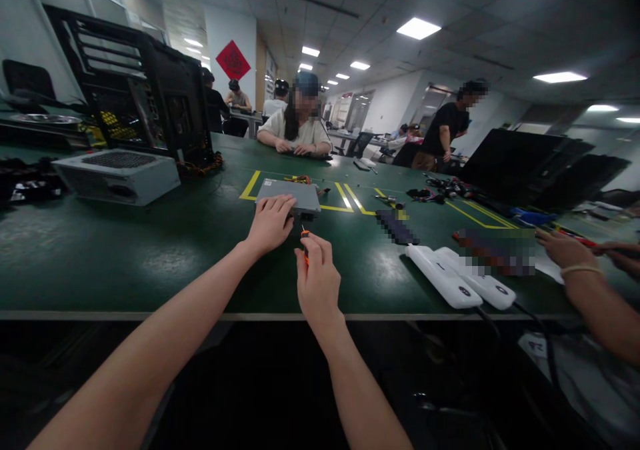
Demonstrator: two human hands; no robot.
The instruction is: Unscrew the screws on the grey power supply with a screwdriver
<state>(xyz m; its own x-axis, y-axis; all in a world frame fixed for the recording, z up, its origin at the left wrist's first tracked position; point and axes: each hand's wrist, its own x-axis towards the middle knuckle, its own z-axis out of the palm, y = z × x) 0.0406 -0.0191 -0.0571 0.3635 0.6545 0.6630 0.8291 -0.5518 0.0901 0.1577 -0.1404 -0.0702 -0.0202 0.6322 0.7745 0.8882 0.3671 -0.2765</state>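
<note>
A flat grey computer power supply (303,198) lies on the green table in front of me, with some coloured wires at its far side. My left hand (273,222) is on its near left corner, fingers over the top and thumb at the near side, holding it. In my right hand (319,273) is a small screwdriver (305,237) with an orange and black handle. The screwdriver's thin tip points at the near face of the power supply, just below the dark socket; whether it touches I cannot tell.
A second power supply (123,175) and an open black computer case (145,90) stand at left. To the right lie white power banks (445,277) with cables. A co-worker's hand (570,253) works at far right; another person (295,123) sits opposite. Black panels (520,163) stand beyond.
</note>
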